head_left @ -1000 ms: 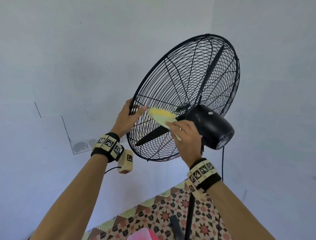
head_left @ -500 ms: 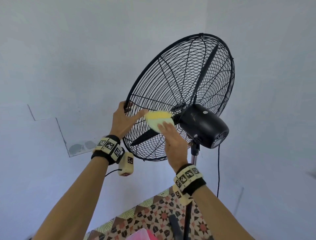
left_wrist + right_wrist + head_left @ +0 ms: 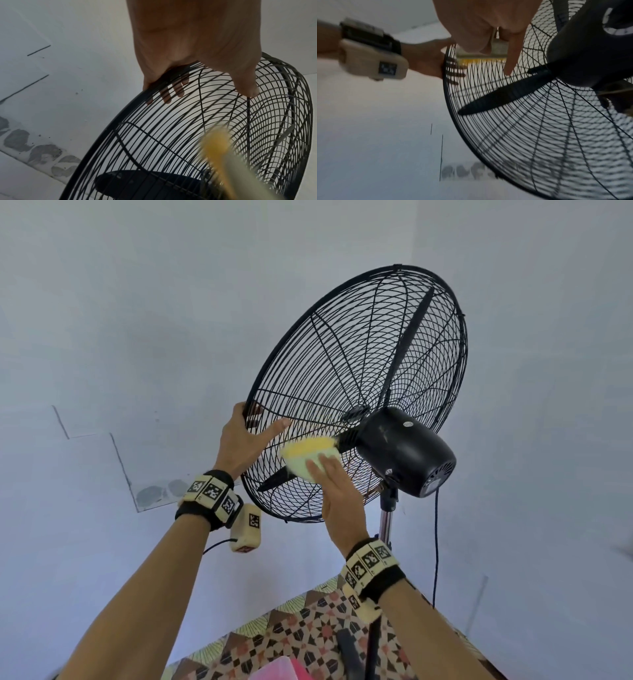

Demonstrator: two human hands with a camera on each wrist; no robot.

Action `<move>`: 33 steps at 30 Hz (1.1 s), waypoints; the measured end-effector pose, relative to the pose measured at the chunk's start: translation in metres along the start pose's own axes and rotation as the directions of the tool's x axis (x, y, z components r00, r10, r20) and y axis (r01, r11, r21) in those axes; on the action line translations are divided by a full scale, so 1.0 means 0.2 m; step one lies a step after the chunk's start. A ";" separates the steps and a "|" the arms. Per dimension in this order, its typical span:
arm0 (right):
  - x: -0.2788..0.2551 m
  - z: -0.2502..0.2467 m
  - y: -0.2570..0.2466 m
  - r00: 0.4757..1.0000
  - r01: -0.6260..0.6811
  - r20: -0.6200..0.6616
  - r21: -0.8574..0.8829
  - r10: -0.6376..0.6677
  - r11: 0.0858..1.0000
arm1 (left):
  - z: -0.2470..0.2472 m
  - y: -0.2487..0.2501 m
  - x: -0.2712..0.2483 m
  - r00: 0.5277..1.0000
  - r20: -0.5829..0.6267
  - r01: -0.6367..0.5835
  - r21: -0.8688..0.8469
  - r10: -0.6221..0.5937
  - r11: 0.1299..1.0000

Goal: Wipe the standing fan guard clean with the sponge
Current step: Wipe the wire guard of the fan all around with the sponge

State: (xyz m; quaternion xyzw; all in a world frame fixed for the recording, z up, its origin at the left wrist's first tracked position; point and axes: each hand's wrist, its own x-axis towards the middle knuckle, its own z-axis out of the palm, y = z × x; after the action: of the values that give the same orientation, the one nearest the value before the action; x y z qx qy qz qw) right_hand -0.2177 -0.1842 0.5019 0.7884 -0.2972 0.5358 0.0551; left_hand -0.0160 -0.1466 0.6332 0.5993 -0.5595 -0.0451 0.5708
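The black wire fan guard [image 3: 342, 354] tilts up and to the left in front of me. My left hand [image 3: 245, 440] grips its left rim: the fingers wrap over the edge and show through the wires [image 3: 171, 93], and the thumb lies on the rear wires. My right hand [image 3: 337, 494] holds a yellow and pale green sponge [image 3: 305, 453] and presses its yellow face against the rear guard just left of the motor housing [image 3: 404, 450]. The sponge [image 3: 481, 56] shows under the right hand's fingers in the right wrist view and is blurred [image 3: 216, 146] in the left wrist view.
A dark blade [image 3: 274, 479] sits inside the guard below the sponge. The chrome pole [image 3: 387, 522] and a black cord [image 3: 435, 542] drop from the motor to a patterned floor [image 3: 308, 638]. A pink object [image 3: 281, 671] lies at the bottom edge. Plain wall surrounds the fan.
The right hand has slid the sponge a little left and down along the rear wires, away from the motor, and its fingers lie flatter on it. The left hand keeps its hold on the rim.
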 end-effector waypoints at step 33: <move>0.10 -0.09 0.18 0.978 -0.112 -0.169 0.045 0.118 0.993 | 0.01 -0.01 0.02 0.999 0.046 -0.028 -0.003 0.028 1.000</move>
State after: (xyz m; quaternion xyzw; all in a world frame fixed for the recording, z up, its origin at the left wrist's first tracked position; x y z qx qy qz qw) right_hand -0.2464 -0.2147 0.5178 0.7217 -0.3269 0.6091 0.0357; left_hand -0.0138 -0.1511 0.6331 0.5896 -0.5806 -0.0516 0.5592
